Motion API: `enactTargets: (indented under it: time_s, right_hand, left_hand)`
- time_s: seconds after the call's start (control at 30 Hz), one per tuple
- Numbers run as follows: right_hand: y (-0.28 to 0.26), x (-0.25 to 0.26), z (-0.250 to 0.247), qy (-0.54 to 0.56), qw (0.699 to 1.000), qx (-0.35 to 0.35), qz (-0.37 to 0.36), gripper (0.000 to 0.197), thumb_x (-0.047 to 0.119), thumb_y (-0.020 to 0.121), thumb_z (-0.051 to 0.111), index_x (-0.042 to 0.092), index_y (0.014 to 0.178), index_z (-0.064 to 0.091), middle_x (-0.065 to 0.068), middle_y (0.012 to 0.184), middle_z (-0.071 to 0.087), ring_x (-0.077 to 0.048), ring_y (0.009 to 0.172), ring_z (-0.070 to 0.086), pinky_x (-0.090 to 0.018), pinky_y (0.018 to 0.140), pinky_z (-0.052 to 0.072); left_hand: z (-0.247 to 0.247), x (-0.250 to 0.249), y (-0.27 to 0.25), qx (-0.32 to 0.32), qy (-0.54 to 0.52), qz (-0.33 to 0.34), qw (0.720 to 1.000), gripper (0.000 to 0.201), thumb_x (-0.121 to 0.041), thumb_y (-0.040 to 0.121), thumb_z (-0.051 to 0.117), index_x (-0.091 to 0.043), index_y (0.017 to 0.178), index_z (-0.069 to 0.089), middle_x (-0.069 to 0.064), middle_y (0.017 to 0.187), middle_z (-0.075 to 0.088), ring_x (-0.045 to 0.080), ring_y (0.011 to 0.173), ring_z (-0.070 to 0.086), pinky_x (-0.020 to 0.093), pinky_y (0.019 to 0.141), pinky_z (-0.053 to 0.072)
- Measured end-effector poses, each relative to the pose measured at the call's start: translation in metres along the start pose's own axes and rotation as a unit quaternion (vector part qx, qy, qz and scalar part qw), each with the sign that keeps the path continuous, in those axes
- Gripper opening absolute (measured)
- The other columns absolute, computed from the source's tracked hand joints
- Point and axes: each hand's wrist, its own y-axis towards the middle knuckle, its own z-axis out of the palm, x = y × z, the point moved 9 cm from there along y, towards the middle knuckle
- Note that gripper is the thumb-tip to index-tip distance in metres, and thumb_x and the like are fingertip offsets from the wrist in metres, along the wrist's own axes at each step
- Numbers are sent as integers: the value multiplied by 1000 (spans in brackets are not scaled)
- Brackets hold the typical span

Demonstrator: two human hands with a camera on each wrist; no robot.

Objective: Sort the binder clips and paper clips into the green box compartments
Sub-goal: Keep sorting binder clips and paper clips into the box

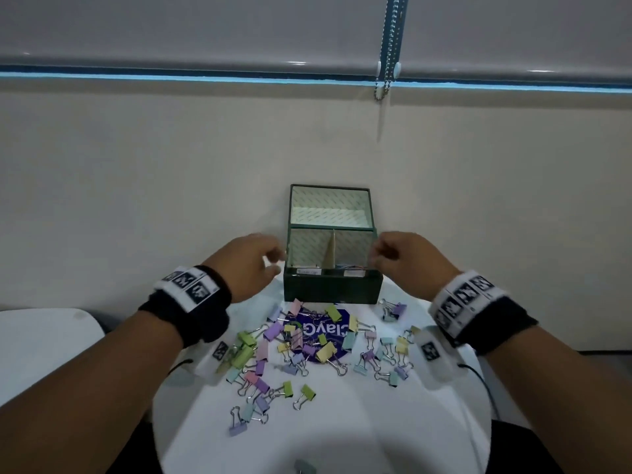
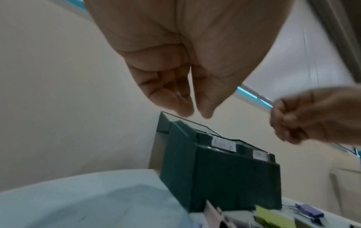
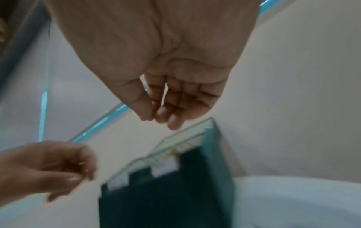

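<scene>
Matt green box (image 1: 332, 291), smooth white table (image 1: 359, 415)

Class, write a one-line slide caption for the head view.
Both hands, left hand and right hand, flank the open green box; pastel binder clips scattered on the white table.

This looks like an office or a plain study room. A grey roller blind (image 1: 205, 25) with a beaded pull chain (image 1: 390, 42) hangs above a bare cream wall (image 1: 136, 159). A small round white counter (image 1: 427, 422) stands against that wall, strewn with pastel binder clips (image 1: 301, 343), stationery, beside a green box (image 1: 333, 285) at its far edge.
</scene>
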Motion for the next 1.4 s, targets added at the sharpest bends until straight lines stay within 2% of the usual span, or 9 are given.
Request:
enactTargets:
  time_s: [0.1,0.2,0.4,0.73,0.97,1.17,1.27,1.33,1.4]
  right_hand:
    - [-31,-49,4,-82,994,56,45,14,20,94,62,29,84,65,12,87,66,-8,78,61,-18,67,41]
    - [-46,-86,19,-156,977,118,87,19,31,96,63,28,113,69,10,104,60,-10,89,61,-24,83,45]
    - [-45,-95,35,-157,974,123,105,34,31,102,52,23,133,63,1,124,60,-15,98,58,-28,96,46]
    - [-38,-87,46,-167,971,123,117,27,49,92,67,22,92,61,3,95,66,-13,82,61,-29,75,52]
    - [-37,-91,39,-93,986,66,119,22,12,88,66,20,95,46,3,79,65,-11,70,60,-24,60,46]
    - [-35,-92,34,-93,988,57,112,16,11,87,61,26,89,63,3,97,66,-18,84,62,-30,75,50]
    - [-34,-94,40,-107,986,68,107,37,11,87,63,30,119,64,4,118,62,-16,98,64,-25,84,45]
    - [-35,-95,45,-147,979,88,107,45,14,92,62,28,135,59,4,132,57,-19,113,61,-25,93,43]
    - [-34,-96,49,-188,971,110,99,35,15,92,61,23,126,65,5,130,59,-20,113,59,-27,95,45]
  left_hand:
    - [30,23,-41,180,97,-25,979,25,-30,97,56,-40,120,56,-17,114,57,3,94,56,21,84,45]
    - [50,42,-75,271,129,-58,952,50,-29,95,54,-41,141,42,-15,134,48,6,113,52,24,97,43]
    - [58,47,-85,227,88,-41,969,43,-28,94,59,-44,133,51,-14,124,48,4,109,53,13,86,38]
    - [43,44,-72,111,3,-56,992,32,-22,91,64,-40,115,52,-12,91,49,10,83,56,17,70,43]
    - [28,51,-71,51,-42,-67,996,36,-1,94,46,-35,101,59,-14,104,53,8,95,56,17,80,40]
    - [37,50,-72,115,39,-117,986,17,-41,94,52,-28,94,64,-10,98,56,13,90,57,30,83,45]
    - [53,52,-77,186,90,-138,969,52,-74,74,63,-39,112,55,-12,103,52,11,94,56,33,89,48]
    - [56,51,-76,191,86,-141,968,62,-74,70,68,-38,118,56,-14,102,56,8,94,57,30,88,49]
    - [57,51,-73,182,72,-136,971,58,-67,73,72,-36,120,59,-16,99,60,5,91,57,27,86,49]
